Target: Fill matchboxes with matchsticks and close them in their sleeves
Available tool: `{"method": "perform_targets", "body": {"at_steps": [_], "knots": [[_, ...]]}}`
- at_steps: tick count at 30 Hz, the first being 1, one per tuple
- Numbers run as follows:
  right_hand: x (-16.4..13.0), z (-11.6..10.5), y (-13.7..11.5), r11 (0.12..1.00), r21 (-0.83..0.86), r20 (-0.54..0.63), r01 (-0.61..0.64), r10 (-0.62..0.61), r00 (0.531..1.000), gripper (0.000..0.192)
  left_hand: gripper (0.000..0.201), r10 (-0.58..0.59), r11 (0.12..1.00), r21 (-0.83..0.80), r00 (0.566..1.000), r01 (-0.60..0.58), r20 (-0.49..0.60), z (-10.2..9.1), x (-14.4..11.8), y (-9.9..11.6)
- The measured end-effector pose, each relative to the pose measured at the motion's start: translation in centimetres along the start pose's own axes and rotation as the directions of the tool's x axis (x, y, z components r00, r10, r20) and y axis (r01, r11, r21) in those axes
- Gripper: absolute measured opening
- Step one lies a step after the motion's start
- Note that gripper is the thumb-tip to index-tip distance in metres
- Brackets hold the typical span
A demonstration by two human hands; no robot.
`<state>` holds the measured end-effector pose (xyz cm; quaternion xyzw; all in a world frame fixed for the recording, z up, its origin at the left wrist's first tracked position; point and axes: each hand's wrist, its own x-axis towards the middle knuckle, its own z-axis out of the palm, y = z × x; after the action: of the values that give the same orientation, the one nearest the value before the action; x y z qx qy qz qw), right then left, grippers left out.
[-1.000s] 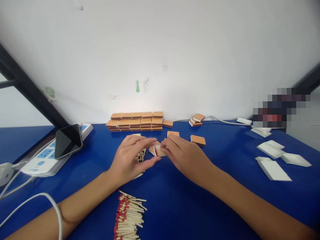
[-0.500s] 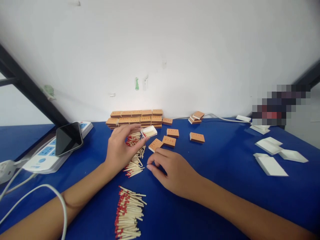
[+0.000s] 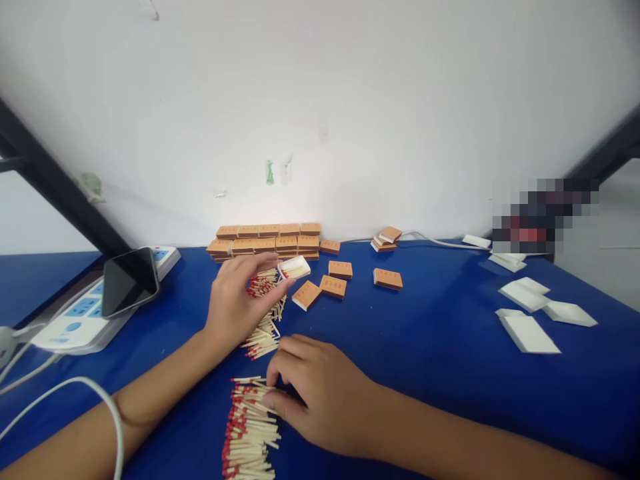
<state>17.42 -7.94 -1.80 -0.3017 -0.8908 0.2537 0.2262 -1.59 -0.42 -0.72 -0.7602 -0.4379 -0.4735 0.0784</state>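
Observation:
My left hand (image 3: 237,290) grips a small white matchbox tray (image 3: 300,267) between thumb and fingers. Some red-tipped matches lie inside the tray. Under and beside that hand is a loose heap of matches (image 3: 265,337), partly covered by it. My right hand (image 3: 320,393) is at the top of a nearer matchstick pile (image 3: 250,433), its thumb and forefinger curled around a few match ends. Just beyond my hands lie several orange matchbox sleeves, one tilted sleeve (image 3: 306,295) closest to the tray.
Stacked orange matchboxes (image 3: 263,247) line the wall, with a smaller stack (image 3: 386,239) to their right. Several white trays (image 3: 530,331) lie at the right. On the left, a phone (image 3: 130,282) leans on a power strip (image 3: 75,330). A white cable (image 3: 113,407) crosses near my left forearm.
My right hand has moved down and left, from beside the sleeves to the nearer match pile. My left hand keeps the tray, now tipped slightly differently. The whole view has shifted a little.

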Motion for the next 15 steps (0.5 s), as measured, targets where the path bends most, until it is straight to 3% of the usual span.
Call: {"method": "perform_targets", "body": {"at_steps": [8,15], "knots": [[0.3,-0.8,0.8,0.995,0.074,-0.038,-0.071,0.073,0.997,0.012,0.036,0.004,1.000,-0.008,1.000,-0.004,-0.001,0.0,0.2,0.1],[0.6,-2.3,1.7,0.990,0.055,0.000,-0.131,0.131,0.991,0.018,0.037,0.004,1.000,-0.006,1.000,-0.004,-0.010,0.1,0.1,0.0]]}}
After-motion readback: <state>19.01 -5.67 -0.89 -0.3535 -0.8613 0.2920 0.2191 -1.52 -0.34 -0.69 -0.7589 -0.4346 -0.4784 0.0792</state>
